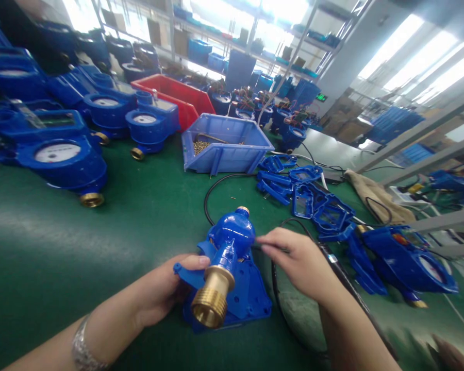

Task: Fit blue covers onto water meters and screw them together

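A blue water meter (232,232) with a threaded brass end (211,304) lies tipped over in front of me, its rounded underside up and the brass end towards me. My left hand (166,288) grips it from the left, thumb pressed on a blue plastic flap (191,275); the other fingers are mostly hidden beneath. Beneath the brass end is a flat blue plastic housing (251,293). At the meter's right side, my right hand (294,257) has thumb and forefinger pinched together on what looks like the thin black cable (274,281).
Several finished-looking blue meters (58,154) stand at the left. A light-blue bin (232,157) of small brass-coloured parts and a red bin (170,93) sit further back. Blue plastic covers (303,201), a black rod-shaped tool (340,273) and another meter (410,263) lie on the right.
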`<state>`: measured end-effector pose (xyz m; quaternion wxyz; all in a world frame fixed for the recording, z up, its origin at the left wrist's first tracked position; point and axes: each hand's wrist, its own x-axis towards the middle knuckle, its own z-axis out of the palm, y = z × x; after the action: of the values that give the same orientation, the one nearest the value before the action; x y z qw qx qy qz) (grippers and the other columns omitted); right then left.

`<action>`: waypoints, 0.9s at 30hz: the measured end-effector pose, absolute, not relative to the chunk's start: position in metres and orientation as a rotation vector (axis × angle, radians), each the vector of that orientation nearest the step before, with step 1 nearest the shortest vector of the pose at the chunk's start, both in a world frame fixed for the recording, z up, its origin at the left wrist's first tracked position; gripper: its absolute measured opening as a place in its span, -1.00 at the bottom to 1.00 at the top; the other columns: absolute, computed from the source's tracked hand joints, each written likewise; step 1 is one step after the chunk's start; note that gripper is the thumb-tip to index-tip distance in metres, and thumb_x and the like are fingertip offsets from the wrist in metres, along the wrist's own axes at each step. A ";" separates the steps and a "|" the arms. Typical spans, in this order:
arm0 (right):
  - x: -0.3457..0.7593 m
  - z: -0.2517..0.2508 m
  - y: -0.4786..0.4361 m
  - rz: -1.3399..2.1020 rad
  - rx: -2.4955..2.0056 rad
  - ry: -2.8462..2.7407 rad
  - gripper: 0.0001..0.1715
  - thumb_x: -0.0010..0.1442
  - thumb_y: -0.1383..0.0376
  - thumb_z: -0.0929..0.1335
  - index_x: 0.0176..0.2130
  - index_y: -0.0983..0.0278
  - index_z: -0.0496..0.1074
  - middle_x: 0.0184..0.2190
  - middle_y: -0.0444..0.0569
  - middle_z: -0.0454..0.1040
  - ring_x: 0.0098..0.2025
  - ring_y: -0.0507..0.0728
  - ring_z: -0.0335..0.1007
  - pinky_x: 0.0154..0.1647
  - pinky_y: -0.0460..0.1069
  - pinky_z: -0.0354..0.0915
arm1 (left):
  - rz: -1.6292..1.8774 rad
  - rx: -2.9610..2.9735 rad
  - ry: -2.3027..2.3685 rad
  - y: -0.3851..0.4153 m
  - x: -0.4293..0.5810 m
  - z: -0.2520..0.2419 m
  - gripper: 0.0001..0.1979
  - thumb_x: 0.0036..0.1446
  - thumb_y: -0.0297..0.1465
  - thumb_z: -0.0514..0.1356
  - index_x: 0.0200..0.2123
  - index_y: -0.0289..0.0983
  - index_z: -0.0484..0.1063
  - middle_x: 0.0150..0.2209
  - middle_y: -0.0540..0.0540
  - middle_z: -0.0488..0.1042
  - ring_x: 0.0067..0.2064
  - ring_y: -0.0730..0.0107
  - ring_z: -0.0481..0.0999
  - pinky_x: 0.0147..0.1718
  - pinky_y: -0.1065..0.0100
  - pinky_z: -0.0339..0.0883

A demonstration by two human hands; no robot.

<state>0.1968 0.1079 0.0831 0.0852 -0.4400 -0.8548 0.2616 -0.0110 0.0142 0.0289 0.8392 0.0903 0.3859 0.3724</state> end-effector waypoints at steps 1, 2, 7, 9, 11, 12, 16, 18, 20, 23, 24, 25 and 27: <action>0.192 0.079 0.123 0.693 -1.441 -2.451 -0.80 0.15 0.44 0.32 -0.26 0.26 0.52 -0.33 -0.06 0.53 -0.27 0.08 0.45 -0.19 -0.02 0.35 | 0.793 0.190 0.814 0.014 -0.011 0.029 -0.68 -0.14 -0.26 0.32 -0.32 -0.37 0.55 -0.41 -0.14 0.60 -0.28 0.22 0.55 -0.15 0.28 0.33; 0.186 0.072 0.140 0.629 -1.509 -2.404 -0.81 0.15 0.44 0.32 -0.25 0.28 0.51 -0.29 -0.02 0.54 -0.23 0.11 0.45 -0.13 0.03 0.34 | 0.797 0.186 0.809 0.014 -0.011 0.029 -0.68 -0.14 -0.26 0.32 -0.34 -0.37 0.55 -0.42 -0.14 0.60 -0.30 0.22 0.55 -0.16 0.29 0.33; 0.147 0.030 0.208 0.642 -1.495 -2.454 -0.83 0.22 0.28 0.32 -0.27 0.36 0.44 -0.30 -0.04 0.49 -0.24 0.08 0.43 -0.13 0.07 0.35 | 0.806 0.169 0.799 0.013 -0.010 0.027 -0.73 -0.17 -0.24 0.33 -0.44 -0.35 0.54 -0.48 -0.11 0.59 -0.37 0.27 0.54 -0.20 0.31 0.34; 0.135 0.020 0.219 0.673 -1.455 -2.484 -0.78 0.23 0.23 0.32 -0.30 0.35 0.42 -0.32 -0.07 0.46 -0.26 0.06 0.42 -0.16 0.05 0.35 | 0.804 0.167 0.800 0.013 -0.010 0.028 -0.72 -0.18 -0.24 0.34 -0.45 -0.35 0.53 -0.49 -0.11 0.58 -0.36 0.28 0.54 -0.20 0.32 0.34; 0.129 0.016 0.223 0.704 -1.436 -2.489 -0.81 0.18 0.27 0.34 -0.41 0.34 0.41 -0.40 -0.09 0.45 -0.29 0.06 0.41 -0.17 0.03 0.33 | 0.802 0.165 0.800 0.014 -0.010 0.028 -0.72 -0.19 -0.24 0.34 -0.46 -0.35 0.53 -0.50 -0.10 0.58 -0.38 0.29 0.53 -0.22 0.32 0.34; 0.128 0.016 0.224 0.721 -1.432 -2.482 -0.82 0.15 0.31 0.35 -0.48 0.32 0.39 -0.44 -0.09 0.43 -0.30 0.06 0.40 -0.17 0.01 0.32 | 0.804 0.164 0.801 0.013 -0.010 0.029 -0.72 -0.19 -0.24 0.34 -0.47 -0.35 0.52 -0.50 -0.10 0.58 -0.39 0.30 0.53 -0.23 0.33 0.34; 0.146 0.034 0.210 0.794 -1.470 -2.380 -0.82 0.06 0.42 0.33 -0.56 0.27 0.32 -0.55 -0.10 0.40 -0.39 0.05 0.36 -0.26 -0.05 0.28 | 0.798 0.151 0.833 0.013 -0.010 0.029 -0.71 -0.20 -0.25 0.35 -0.43 -0.36 0.54 -0.44 -0.12 0.61 -0.38 0.28 0.55 -0.23 0.31 0.35; 0.165 0.054 0.190 0.869 -1.505 -2.308 -0.91 0.03 0.41 0.32 -0.50 0.28 0.34 -0.57 -0.11 0.41 -0.47 0.04 0.33 -0.35 -0.05 0.28 | 0.793 0.147 0.838 0.014 -0.010 0.029 -0.68 -0.23 -0.25 0.36 -0.41 -0.37 0.54 -0.42 -0.13 0.61 -0.37 0.27 0.56 -0.25 0.32 0.36; 0.187 0.075 0.160 0.996 -1.517 -2.258 -0.98 0.01 0.36 0.34 -0.44 0.30 0.38 -0.56 -0.11 0.43 -0.50 0.04 0.35 -0.40 -0.05 0.28 | 0.793 0.151 0.844 0.014 -0.010 0.029 -0.70 -0.23 -0.26 0.36 -0.43 -0.36 0.53 -0.45 -0.11 0.60 -0.40 0.29 0.56 -0.30 0.35 0.36; 0.213 0.099 0.110 1.264 -1.471 -2.288 -0.91 0.00 0.32 0.36 -0.50 0.31 0.42 -0.58 -0.11 0.44 -0.50 0.05 0.36 -0.44 -0.07 0.27 | 0.791 0.160 0.874 0.013 -0.009 0.031 -0.78 -0.17 -0.31 0.33 -0.46 -0.36 0.51 -0.50 -0.09 0.59 -0.43 0.31 0.55 -0.34 0.37 0.36; 0.218 0.103 0.096 1.356 -1.424 -2.318 -0.89 0.01 0.32 0.37 -0.51 0.31 0.42 -0.56 -0.12 0.43 -0.48 0.04 0.35 -0.42 -0.08 0.26 | 0.790 0.157 0.880 0.013 -0.009 0.032 -0.80 -0.15 -0.32 0.32 -0.46 -0.36 0.51 -0.49 -0.09 0.59 -0.43 0.31 0.55 -0.34 0.36 0.36; 0.221 0.105 0.084 1.422 -1.385 -2.348 -0.87 0.02 0.33 0.37 -0.52 0.31 0.43 -0.54 -0.12 0.42 -0.46 0.03 0.34 -0.40 -0.08 0.25 | 0.793 0.151 0.886 0.013 -0.009 0.033 -0.80 -0.13 -0.33 0.31 -0.45 -0.36 0.51 -0.49 -0.09 0.59 -0.42 0.30 0.55 -0.33 0.35 0.36; 0.224 0.104 0.069 1.469 -1.351 -2.406 -0.87 0.05 0.35 0.38 -0.51 0.31 0.43 -0.49 -0.12 0.41 -0.40 0.03 0.33 -0.33 -0.09 0.23 | 0.803 0.136 0.909 0.013 -0.008 0.035 -0.83 -0.11 -0.35 0.29 -0.45 -0.36 0.51 -0.49 -0.10 0.58 -0.43 0.30 0.55 -0.33 0.34 0.37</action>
<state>0.2238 0.0690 0.1042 0.0078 -0.4321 -0.7697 0.4700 -0.0080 0.0130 0.0353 0.8194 0.0639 0.4270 0.3771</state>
